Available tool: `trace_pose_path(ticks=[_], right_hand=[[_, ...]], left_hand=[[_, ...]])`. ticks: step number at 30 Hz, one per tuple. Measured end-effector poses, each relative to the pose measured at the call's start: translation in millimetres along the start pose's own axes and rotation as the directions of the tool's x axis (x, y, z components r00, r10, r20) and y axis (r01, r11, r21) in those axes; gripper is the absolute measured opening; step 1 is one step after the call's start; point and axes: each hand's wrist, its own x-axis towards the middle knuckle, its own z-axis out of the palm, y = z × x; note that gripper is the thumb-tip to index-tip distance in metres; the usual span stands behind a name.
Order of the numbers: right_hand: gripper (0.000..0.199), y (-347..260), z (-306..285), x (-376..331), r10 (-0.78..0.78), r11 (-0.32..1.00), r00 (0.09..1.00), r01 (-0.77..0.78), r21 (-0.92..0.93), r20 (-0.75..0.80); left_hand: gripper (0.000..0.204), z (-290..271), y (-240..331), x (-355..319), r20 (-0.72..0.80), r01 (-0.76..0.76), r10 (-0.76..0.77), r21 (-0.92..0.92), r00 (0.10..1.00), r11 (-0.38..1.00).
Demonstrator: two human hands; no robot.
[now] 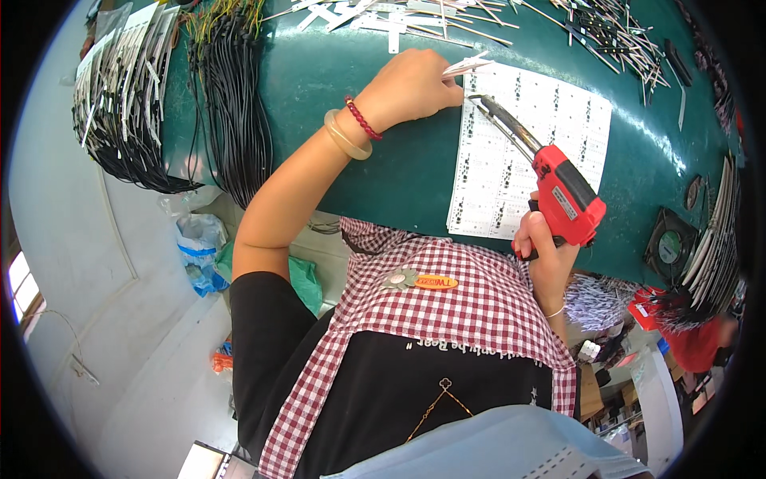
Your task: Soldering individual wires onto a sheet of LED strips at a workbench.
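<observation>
My right hand (547, 249) is wrapped round the grip of a red and black soldering gun (568, 195). The gun's metal tip points up and left, close to the fingertips of my left hand (421, 83). That hand is closed in a pinch on a few thin white wires (467, 65), whose ends stick out to the right. Under the tip lies a white panel of small circuit boards (488, 188), flat on the green table and marked with rows of black parts. Whether the tip touches a board or a wire, I cannot tell.
Many white strips and wires (415, 17) lie along the table's far side, with more dark-ended wires (610, 36) at far right. Bundles of black cables (239, 104) and white strips (128, 72) hang over the left edge. A black fan (670, 246) stands at right.
</observation>
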Motion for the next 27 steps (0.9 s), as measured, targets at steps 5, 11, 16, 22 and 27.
trace_pose_path(ticks=[5,11,16,22,27], right_hand=[[0.022,5,-1,0,-0.002,1.0,1.0,0.002,-0.001,0.004],[0.023,9,0,-1,0.003,0.998,1.0,-0.004,0.059,0.013],[0.022,8,2,-1,0.011,0.993,1.0,-0.009,0.114,-0.018],[0.022,16,-3,-2,0.013,0.993,0.999,-0.018,0.113,0.047],[0.025,10,2,-6,0.018,0.966,1.0,-0.015,0.259,-0.009]], left_hand=[[0.031,-2,4,2,0.041,0.033,-0.033,0.002,0.999,0.999],[0.023,1,-1,-1,-0.001,-0.017,0.017,0.007,1.0,1.0],[0.023,1,-1,1,0.002,-0.032,0.032,0.013,0.999,0.999],[0.023,5,-2,0,-0.043,-0.064,0.065,0.021,0.997,0.998],[0.023,7,0,-2,-0.059,-0.044,0.046,0.031,0.997,0.999]])
